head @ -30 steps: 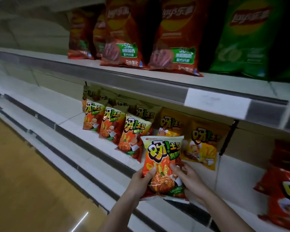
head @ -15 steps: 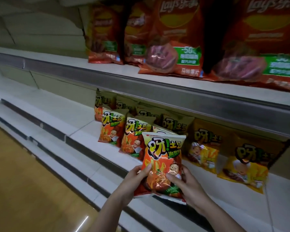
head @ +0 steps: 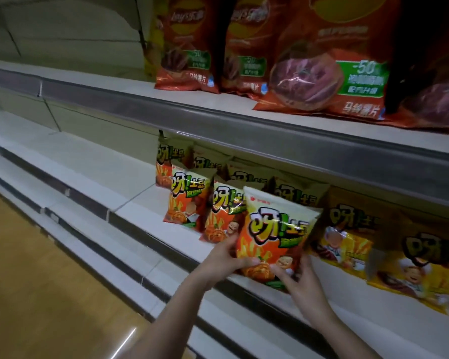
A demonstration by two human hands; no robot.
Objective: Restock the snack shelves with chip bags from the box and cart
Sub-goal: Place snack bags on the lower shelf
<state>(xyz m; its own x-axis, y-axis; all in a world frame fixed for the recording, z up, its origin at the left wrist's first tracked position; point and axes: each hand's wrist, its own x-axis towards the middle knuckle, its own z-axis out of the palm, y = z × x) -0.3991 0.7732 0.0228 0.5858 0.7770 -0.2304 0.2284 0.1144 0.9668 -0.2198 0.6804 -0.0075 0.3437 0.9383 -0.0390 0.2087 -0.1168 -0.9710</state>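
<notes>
1. Two hands hold one orange potato-stick snack bag upright, its long axis vertical and its bottom edge at the front lip of the middle shelf.
2. The left hand grips the bag's lower left edge, thumb across the front; the right hand pinches the lower right corner, its fingers curled on the printed face. Both are equally close, and the bag rises above and away from them toward the shelf's back.
3. The open slot lies directly behind it: orange bags of the same kind stand just to the left, yellow bags just to the right.
4. Large red Lay's bags line the upper shelf.
5. Compared with half a second ago, the bag has moved from in front of the shelf edge to the lip, and the view has drawn closer.
</notes>
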